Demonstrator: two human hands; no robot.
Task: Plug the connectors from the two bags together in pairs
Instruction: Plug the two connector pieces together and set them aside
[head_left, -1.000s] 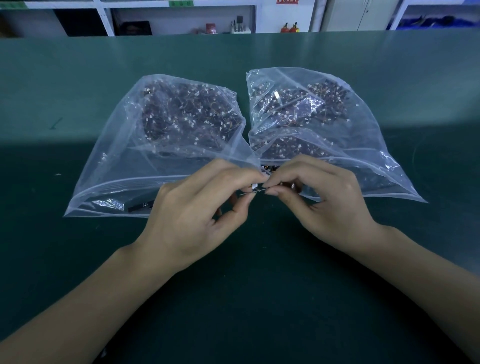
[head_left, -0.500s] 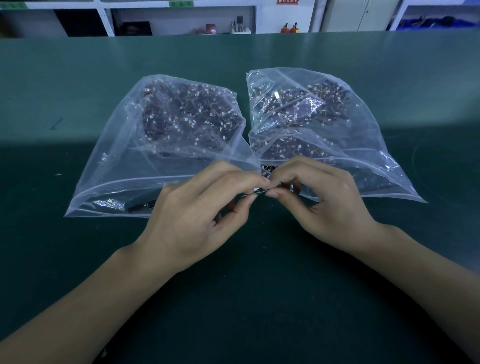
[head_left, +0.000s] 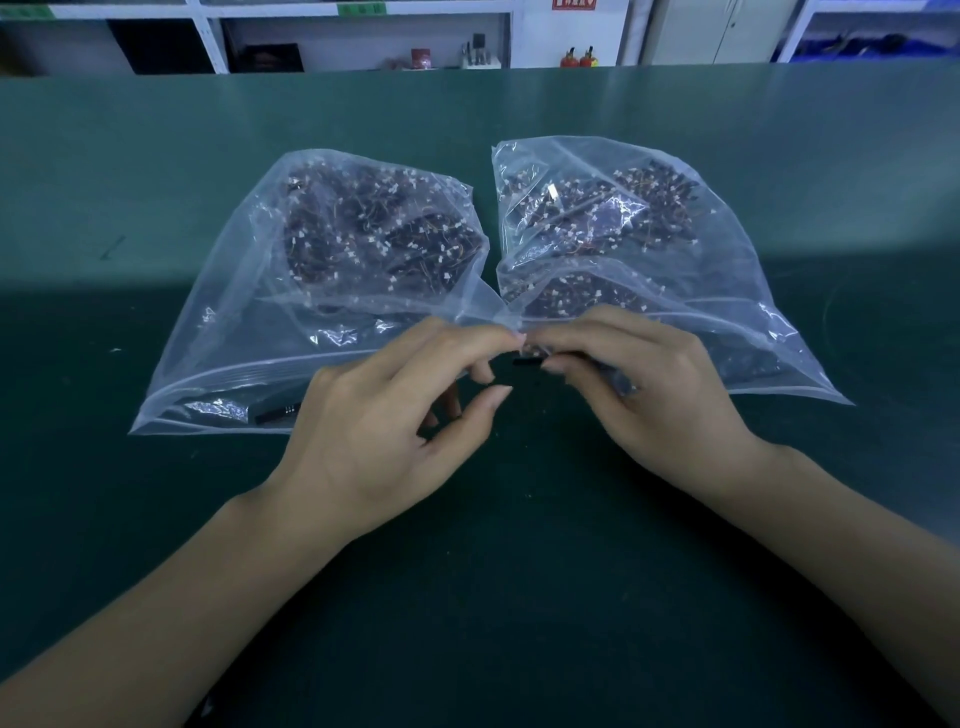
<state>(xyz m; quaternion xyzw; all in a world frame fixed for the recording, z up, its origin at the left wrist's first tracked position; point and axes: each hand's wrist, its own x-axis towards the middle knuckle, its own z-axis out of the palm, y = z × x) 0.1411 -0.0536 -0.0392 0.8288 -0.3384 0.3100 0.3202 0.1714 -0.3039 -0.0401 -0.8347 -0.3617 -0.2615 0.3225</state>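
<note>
1. The left bag (head_left: 249, 332) lies flat on the green table (head_left: 104, 156), to the left of the black connector, and it touches the right bag at one corner. It is clear, soft, wrinkled plastic with a ribbed zip strip along its near edge. Inside is a dark heap of thin wires with small white plugs, and one loose black strip (head_left: 278, 413) near the zip.

2. The left hand (head_left: 374, 431) is just to the left of the black connector. Its fingers are curled and the forefinger tip comes up to the connector's left end, but the thumb stands apart below. I cannot tell if this hand really pinches anything.

3. The black connector (head_left: 527, 360) is between the two hands, just above the table and in front of the place where the bags meet. It is a small, dark, stiff bar, and its long axis goes left to right, from one hand toward the other. Whether it is one piece or two already joined is too small to see.

4. The right hand (head_left: 654, 400) is on the right side of the connector and pinches its right end with curled fingertips. In my judgement this hand is the nearer one and controls the piece, so the mating push must go along that left-right axis.

5. The right bag (head_left: 737, 291) lies behind and to the right of the connector, of the same clear crinkled plastic, with a similar wire heap.
</note>
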